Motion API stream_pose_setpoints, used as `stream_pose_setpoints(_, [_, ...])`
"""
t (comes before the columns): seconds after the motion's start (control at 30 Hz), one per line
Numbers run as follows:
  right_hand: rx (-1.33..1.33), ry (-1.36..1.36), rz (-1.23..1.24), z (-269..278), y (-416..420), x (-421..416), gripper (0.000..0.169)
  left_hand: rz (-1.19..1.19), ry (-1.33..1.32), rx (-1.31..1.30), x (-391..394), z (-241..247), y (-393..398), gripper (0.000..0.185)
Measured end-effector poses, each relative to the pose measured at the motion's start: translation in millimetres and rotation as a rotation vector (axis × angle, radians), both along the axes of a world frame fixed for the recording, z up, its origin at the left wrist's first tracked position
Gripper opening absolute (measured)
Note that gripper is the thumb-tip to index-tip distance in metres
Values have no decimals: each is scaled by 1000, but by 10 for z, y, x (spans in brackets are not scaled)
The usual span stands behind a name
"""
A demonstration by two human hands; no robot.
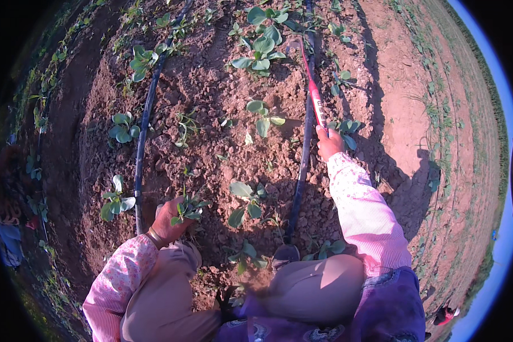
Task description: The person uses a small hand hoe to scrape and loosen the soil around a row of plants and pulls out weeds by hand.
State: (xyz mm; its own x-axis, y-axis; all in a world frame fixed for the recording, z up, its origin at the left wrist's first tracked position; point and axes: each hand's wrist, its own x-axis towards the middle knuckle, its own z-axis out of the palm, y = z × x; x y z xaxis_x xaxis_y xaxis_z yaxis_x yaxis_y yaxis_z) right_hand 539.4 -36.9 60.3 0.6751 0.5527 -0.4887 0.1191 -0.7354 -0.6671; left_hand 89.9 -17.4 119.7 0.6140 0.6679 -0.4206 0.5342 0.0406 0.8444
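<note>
My right hand [329, 143] grips the lower end of a red and white handled hand tool [315, 98], which bears writing. Its thin red shaft reaches up to a metal head [294, 44] lying low among weeds beside the right drip line. My left hand [171, 220], over the soil near my left knee, holds a bunch of pulled green weeds [190, 209]. Between the hands grows a broad-leaved seedling [244, 203], with a paler seedling [263, 119] farther up and a larger leafy plant [260, 55] beyond that.
Two black drip lines, a left one [145, 115] and a right one [303, 166], run along the bed. More seedlings [123, 127] stand beside them. My shoe [286, 255] is by the right line. Another person [8, 239] is at the far left, and one [445, 315] is distant at lower right.
</note>
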Motion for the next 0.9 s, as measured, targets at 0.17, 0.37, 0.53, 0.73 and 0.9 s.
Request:
stream_pose_setpoints(0.17, [78,57,26,86,-429,88,28,44,-135,-101,158,74,22,12])
stream_pose_setpoints(0.37, [189,151,30,215,421,64,30,-22,21,-50,247,174,109,14])
stream_pose_setpoints(0.53, [264,252,170,208,782,-320,29,53,-44,-100,247,145,157,15])
stream_pose_setpoints(0.73, [192,187,190,79,1306,-705,32,115,-105,-193,97,24,146,14])
stream_pose_setpoints(0.9, [233,145,154,-173,2279,-910,28,169,-85,-192,-347,-335,6,17])
